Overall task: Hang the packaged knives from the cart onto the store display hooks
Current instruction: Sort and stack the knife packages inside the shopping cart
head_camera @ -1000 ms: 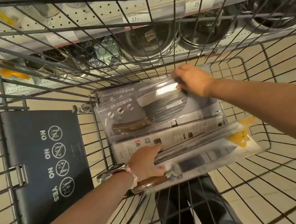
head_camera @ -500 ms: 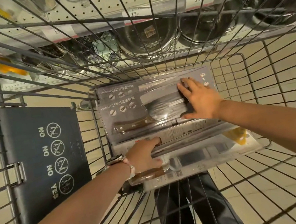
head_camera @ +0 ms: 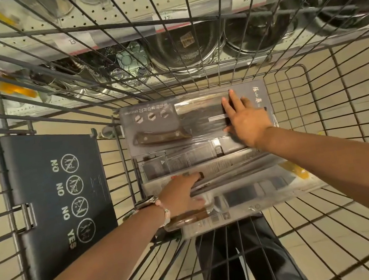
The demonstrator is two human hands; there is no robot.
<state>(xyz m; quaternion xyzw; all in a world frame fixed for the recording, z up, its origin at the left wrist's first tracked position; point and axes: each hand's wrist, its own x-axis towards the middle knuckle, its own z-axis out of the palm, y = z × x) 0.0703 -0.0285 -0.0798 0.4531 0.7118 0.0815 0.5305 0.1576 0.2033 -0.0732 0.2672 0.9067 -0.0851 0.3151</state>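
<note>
Packaged knives (head_camera: 177,126): right hand (head_camera: 244,120) now lies flat on top; left hand (head_camera: 181,196) still grips lower pack (head_camera: 244,193).

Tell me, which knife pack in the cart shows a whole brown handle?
The top knife pack, lying flat at the far end, under the right hand. The packs beneath the left hand overlap, so their handles are mostly hidden.

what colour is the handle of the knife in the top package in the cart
Brown, wood-grained with small metal rivets, on the knife handle in the head view.
</note>
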